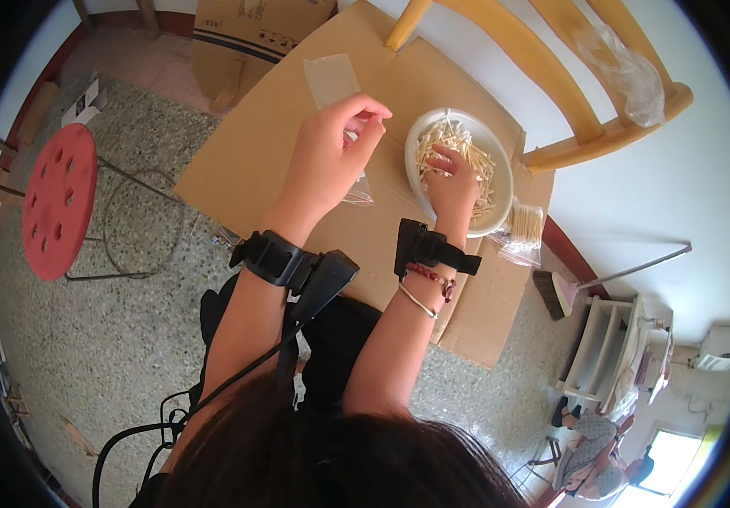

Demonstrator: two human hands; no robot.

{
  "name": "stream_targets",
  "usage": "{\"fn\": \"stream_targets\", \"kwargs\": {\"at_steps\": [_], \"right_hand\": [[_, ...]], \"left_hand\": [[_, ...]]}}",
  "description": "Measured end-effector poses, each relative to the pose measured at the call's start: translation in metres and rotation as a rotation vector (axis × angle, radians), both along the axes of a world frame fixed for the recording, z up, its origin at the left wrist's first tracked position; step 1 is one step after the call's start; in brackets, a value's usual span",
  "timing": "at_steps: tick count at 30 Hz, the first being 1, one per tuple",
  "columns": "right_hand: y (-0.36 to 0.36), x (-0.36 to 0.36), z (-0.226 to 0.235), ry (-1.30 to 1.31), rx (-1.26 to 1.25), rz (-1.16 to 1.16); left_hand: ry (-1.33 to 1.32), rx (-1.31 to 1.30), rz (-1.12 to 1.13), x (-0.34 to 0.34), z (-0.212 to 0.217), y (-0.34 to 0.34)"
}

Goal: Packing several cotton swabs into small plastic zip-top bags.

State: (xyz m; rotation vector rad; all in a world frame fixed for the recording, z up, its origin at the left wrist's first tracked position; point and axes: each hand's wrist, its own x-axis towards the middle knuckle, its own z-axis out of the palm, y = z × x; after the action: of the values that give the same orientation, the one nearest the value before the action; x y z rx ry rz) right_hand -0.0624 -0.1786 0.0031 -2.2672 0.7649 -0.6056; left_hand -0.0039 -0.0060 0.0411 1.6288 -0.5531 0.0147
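Observation:
A white oval bowl (pixel 507 182) on the cardboard holds a loose heap of cotton swabs (pixel 485 168). My right hand (pixel 453 182) reaches into it, its bent fingers closed in among the swabs; exactly which ones they pinch is hard to see. To the left of the bowl my left hand (pixel 331 157) is raised with curled fingers. Small white tips, seemingly cotton swab ends, show between its thumb and fingers. A clear plastic bag (pixel 331 78) lies flat beyond that hand, and a bag edge shows under it. Right of the bowl rests a clear bag packed with swabs (pixel 526 224).
The cardboard sheet (pixel 246 161) forms the work surface. A wooden chair back (pixel 542 63) with crumpled plastic stands at far right. Left is a red round stool (pixel 60 201); a cardboard box (pixel 255 34) stands behind. A broom (pixel 555 294) and a white shelf (pixel 600 347) are at right.

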Motion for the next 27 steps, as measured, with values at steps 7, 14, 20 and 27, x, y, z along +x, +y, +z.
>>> {"fn": "stream_targets", "kwargs": {"at_steps": [7, 14, 20, 27], "right_hand": [[-0.004, 0.003, -0.006, 0.003, 0.120, -0.041], [0.007, -0.008, 0.021, -0.452, 0.460, -0.016], [0.034, -0.013, 0.050, -0.785, 1.104, 0.180], [0.040, -0.011, 0.051, -0.750, 1.115, 0.215]], "left_hand": [[0.005, 0.022, 0.004, 0.002, 0.001, 0.002], [0.004, 0.007, -0.002, 0.004, 0.001, 0.004], [0.033, 0.009, 0.010, 0.005, 0.001, 0.008], [0.048, 0.009, 0.016, 0.007, 0.000, 0.011]]}}
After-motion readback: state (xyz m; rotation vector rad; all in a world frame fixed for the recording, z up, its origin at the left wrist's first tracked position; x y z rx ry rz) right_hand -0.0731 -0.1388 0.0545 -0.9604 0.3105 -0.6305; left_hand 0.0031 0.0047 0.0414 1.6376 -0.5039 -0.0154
